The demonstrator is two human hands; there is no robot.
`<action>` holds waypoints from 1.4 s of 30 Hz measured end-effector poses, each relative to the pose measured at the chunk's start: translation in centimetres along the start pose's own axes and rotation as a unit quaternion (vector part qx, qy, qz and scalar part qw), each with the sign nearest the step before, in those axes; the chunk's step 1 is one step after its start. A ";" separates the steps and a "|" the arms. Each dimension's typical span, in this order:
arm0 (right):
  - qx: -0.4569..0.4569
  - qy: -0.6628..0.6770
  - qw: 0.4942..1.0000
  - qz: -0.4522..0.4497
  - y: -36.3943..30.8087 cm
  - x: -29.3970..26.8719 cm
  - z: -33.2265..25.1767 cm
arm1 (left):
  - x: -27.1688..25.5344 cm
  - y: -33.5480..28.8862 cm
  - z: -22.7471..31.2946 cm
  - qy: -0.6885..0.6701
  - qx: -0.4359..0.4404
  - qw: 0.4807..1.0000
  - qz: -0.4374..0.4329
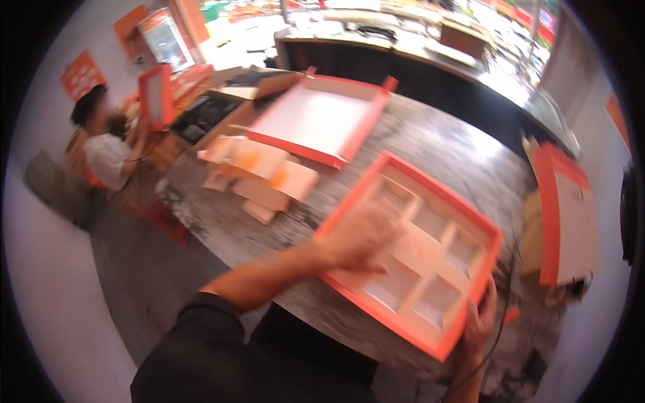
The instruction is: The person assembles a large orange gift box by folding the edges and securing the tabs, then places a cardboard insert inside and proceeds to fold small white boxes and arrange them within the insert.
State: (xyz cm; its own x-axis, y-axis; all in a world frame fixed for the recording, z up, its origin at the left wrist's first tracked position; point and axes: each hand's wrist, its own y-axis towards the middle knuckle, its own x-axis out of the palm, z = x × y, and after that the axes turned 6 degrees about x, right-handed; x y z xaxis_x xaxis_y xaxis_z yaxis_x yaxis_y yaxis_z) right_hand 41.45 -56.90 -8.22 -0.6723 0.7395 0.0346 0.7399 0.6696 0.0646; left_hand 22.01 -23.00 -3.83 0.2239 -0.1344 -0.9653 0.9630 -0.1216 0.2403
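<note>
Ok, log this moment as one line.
left hand: pressing divider insert | right hand: gripping orange tray edge | table: empty lid, folded cartons

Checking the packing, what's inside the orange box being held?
The orange box holds a white divider insert; visible compartments look empty. The left hand covers some near its left corner.

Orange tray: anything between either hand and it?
Nothing visible. The left hand rests inside the orange tray, on its white divider insert; the right hand grips its near rim. Both touch it.
</note>
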 end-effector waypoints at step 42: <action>-0.049 0.110 0.992 0.046 3.8 -0.8 3.6 | -15.5 -15.9 -16.5 0.065 -0.198 0.975 -0.074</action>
State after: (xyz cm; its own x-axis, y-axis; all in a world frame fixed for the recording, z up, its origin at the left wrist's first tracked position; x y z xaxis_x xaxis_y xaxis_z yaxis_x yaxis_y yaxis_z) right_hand 44.89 -54.72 -11.58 -0.5997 0.7563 0.2613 0.7992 0.5828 0.1472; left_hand 5.71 -2.73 5.62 0.0708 -0.0160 -0.9974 0.9626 0.2634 0.0641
